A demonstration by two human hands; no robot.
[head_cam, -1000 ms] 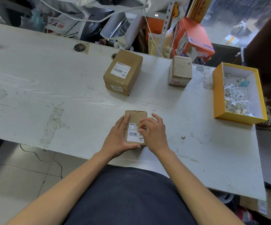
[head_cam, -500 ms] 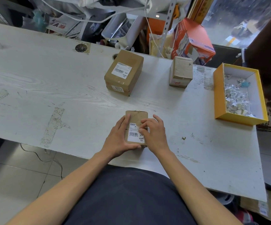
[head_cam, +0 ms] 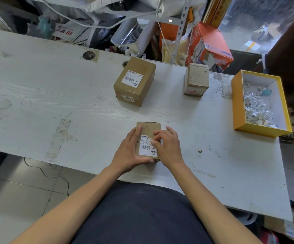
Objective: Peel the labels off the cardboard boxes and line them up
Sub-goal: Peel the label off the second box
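Left hand (head_cam: 128, 152) grips box (head_cam: 148, 138); right hand (head_cam: 167, 147) pinches label (head_cam: 147, 146) edge. Thin, tears easily; lift from corner.

1. Table (head_cam: 54, 88): white, with faint grey wood-grain streaks and scuffed patches.
2. Near box (head_cam: 149, 128): brown cardboard; its label (head_cam: 145, 145) is white with black barcode and print.
3. Far box (head_cam: 135, 81): brown cardboard, white labels with black print on top and front.
4. Small box (head_cam: 196, 79), further right: pale tan top, white front with red marking.
5. Tray (head_cam: 237, 103), right: yellow outside, white inside, holding white paper scraps (head_cam: 256, 108).
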